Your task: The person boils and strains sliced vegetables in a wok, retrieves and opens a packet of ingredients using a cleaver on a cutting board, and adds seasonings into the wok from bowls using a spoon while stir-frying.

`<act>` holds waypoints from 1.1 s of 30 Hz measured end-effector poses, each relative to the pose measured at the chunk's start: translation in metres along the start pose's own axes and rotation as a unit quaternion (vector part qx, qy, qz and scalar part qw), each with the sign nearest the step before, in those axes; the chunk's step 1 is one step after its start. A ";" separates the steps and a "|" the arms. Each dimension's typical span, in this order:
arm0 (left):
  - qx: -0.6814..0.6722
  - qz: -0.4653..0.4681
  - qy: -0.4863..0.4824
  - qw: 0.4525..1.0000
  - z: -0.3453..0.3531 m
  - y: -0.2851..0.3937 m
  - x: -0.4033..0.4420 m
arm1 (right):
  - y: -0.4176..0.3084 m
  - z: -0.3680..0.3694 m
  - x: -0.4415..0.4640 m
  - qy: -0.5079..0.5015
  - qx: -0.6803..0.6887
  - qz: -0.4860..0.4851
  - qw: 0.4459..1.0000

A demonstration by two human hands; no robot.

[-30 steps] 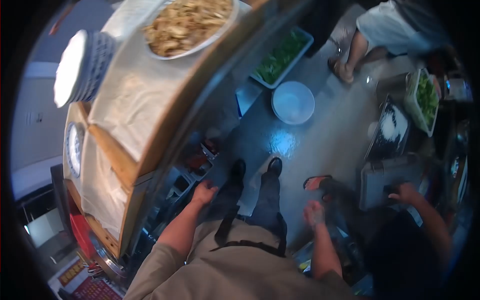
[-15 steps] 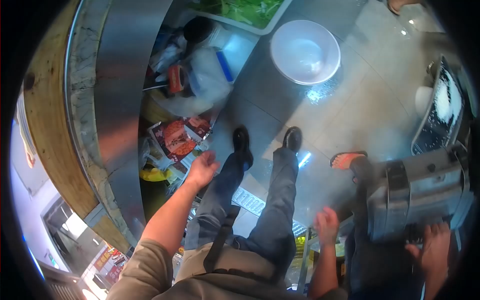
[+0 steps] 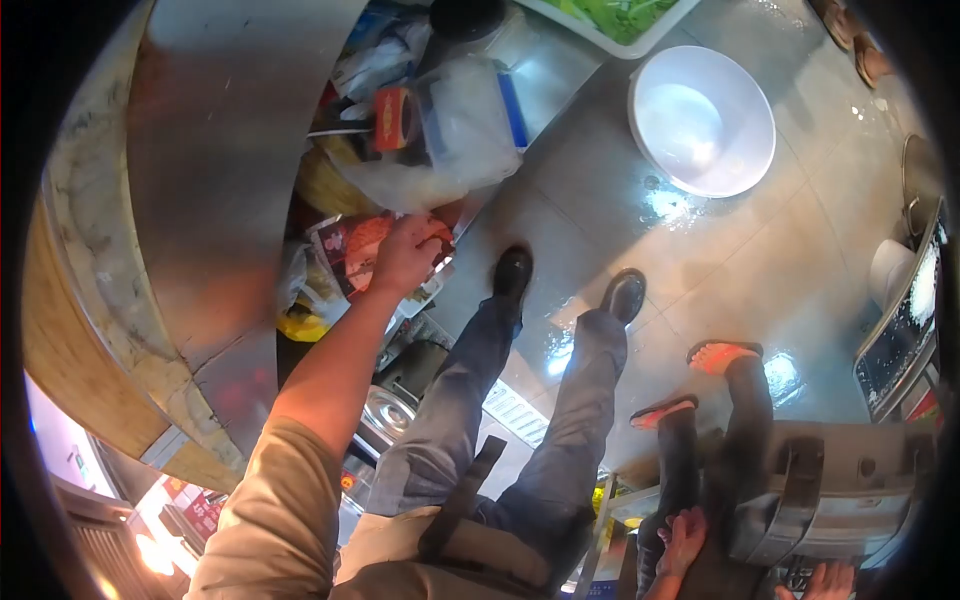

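My left hand (image 3: 405,258) reaches onto a red printed food packet (image 3: 362,250) on a low shelf at the left. Its fingers are curled at the packet's upper right part, and the hand covers some of the print. My right hand (image 3: 682,540) hangs at the lower right with nothing in it, its fingers loosely apart. Beside the packet sit a clear plastic bag (image 3: 465,115) over a blue-edged container and a small red box (image 3: 392,118). Below them is something yellow in plastic (image 3: 302,325).
A white basin (image 3: 700,120) stands on the wet tiled floor, near a tray of green leaves (image 3: 625,20). Close on my right is another person with sandalled feet (image 3: 725,357) and a grey case (image 3: 850,490). A metal counter (image 3: 225,130) runs along the left.
My left hand has moved forward from beside the shelf onto the red packet. My right hand has dropped lower. The view has shifted, and the other person's second foot now shows.
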State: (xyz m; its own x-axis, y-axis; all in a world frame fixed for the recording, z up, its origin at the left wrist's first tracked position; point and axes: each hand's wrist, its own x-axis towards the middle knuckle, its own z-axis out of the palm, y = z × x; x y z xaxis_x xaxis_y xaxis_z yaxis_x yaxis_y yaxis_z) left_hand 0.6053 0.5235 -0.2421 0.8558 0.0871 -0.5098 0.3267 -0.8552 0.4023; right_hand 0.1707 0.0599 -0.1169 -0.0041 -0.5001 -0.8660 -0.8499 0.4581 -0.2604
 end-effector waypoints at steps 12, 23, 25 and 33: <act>-0.080 -0.049 0.278 0.956 -0.006 0.004 0.158 | 0.035 -0.015 0.000 -0.058 -0.137 0.060 0.987; 0.142 -0.128 0.262 0.946 -0.020 -0.052 0.200 | 0.053 0.012 0.003 -0.170 -0.065 0.044 0.982; 0.092 -0.094 0.295 0.946 -0.026 -0.040 0.170 | 0.061 0.027 0.004 -0.191 -0.040 0.017 0.981; -0.134 0.003 0.331 0.934 -0.024 0.012 0.013 | -0.002 0.104 -0.016 -0.164 -0.039 -0.031 0.985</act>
State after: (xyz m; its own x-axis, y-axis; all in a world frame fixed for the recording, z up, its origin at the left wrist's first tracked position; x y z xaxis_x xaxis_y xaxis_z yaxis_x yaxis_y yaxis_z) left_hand 0.6303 0.5266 -0.2259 0.8896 0.4552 0.0389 0.3339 -0.7060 0.6246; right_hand 0.2276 0.1431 -0.1470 0.2087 -0.2556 -0.9440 -0.8814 0.3691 -0.2948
